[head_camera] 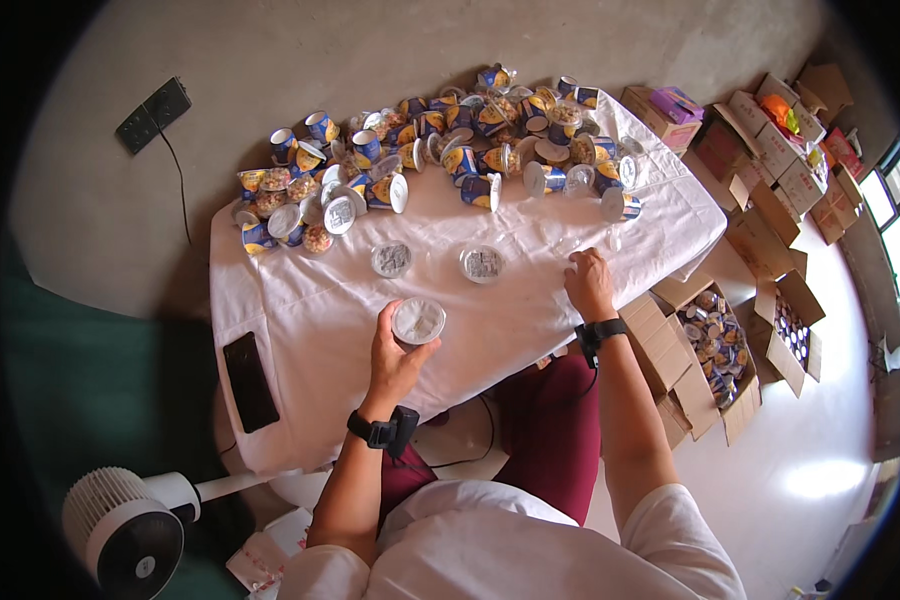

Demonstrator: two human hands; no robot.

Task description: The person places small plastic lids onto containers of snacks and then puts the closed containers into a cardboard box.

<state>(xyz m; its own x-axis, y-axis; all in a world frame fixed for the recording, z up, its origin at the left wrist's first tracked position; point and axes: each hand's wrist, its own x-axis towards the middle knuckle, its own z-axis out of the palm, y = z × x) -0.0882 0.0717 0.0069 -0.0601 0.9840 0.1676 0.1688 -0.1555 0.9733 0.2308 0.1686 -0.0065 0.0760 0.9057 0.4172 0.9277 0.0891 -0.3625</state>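
My left hand (pixel 401 352) holds a round clear plastic tub (pixel 418 321) with something whitish inside, above the front of the cloth-covered table (pixel 307 315). Over the table's right part, my right hand (pixel 591 283) reaches out with bent fingers, close to a few clear plastic pieces (pixel 566 241); whether it touches one I cannot tell. Between the hands and the heap lie two round clear pieces with printed silvery middles, one at the left (pixel 392 259) and one at the right (pixel 482 264). Blue and yellow paper cups (pixel 481 192) are piled along the far side, among tubs of colourful bits (pixel 317 238).
A black phone (pixel 251 382) lies at the table's left end. A white fan (pixel 139 525) stands at the lower left. On the floor at the right are open cardboard boxes, one full of cups (pixel 712 341), and stacked cartons (pixel 772 142). A power strip (pixel 152 115) is on the wall.
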